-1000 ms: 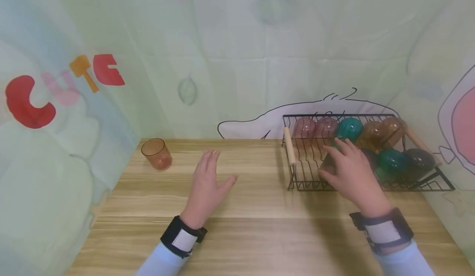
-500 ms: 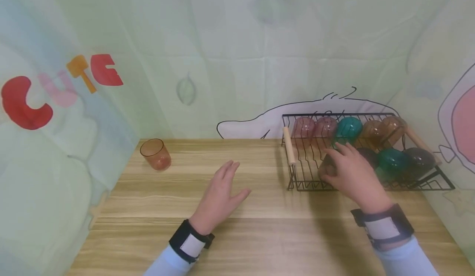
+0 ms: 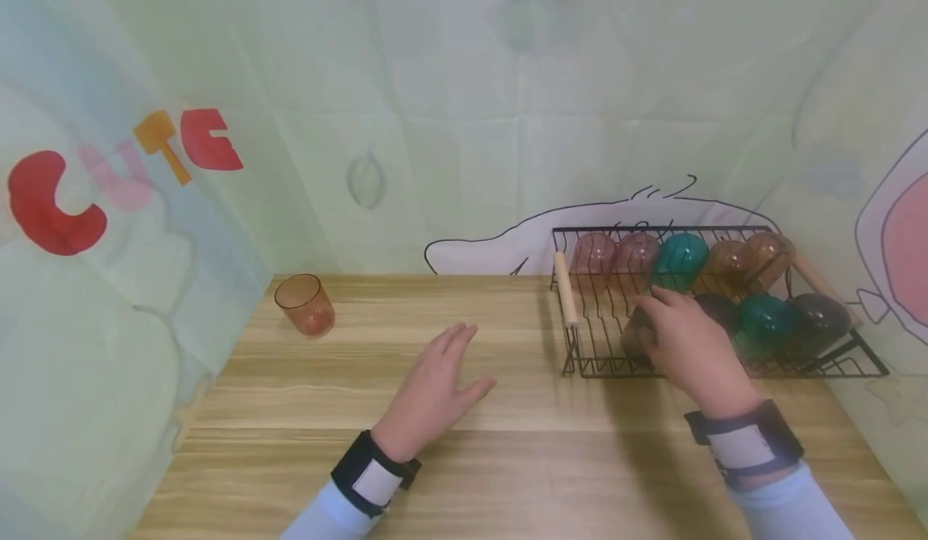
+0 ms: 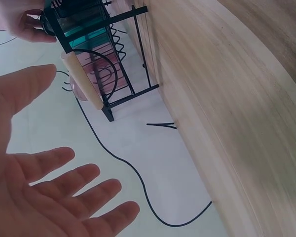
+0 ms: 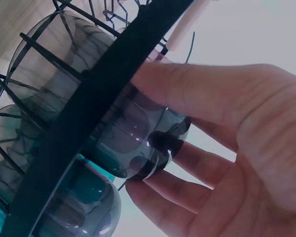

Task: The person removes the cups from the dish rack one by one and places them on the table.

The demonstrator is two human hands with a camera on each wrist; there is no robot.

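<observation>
A smoky grey glass (image 3: 635, 337) sits upside down in the near row of the black wire rack (image 3: 598, 367), at the row's left end. My right hand (image 3: 692, 351) grips it from above. In the right wrist view the thumb lies along one side of the grey glass (image 5: 128, 133) and the fingertips (image 5: 163, 143) curl round its base. Over the table, left of the rack, my left hand (image 3: 431, 395) is held with fingers spread and touches nothing. The left wrist view shows its palm (image 4: 34, 202) with nothing in it.
More upturned glasses stand in the rack: pink ones (image 3: 594, 254), teal ones (image 3: 681, 258), amber ones (image 3: 764, 254) and another dark one (image 3: 819, 318). A wooden handle (image 3: 565, 288) edges the rack's left end. An orange glass (image 3: 306, 306) stands upright at the table's back left.
My right hand's fingers have closed in on the grey glass, which stays in its place. My left hand has moved right and a little nearer to me.
</observation>
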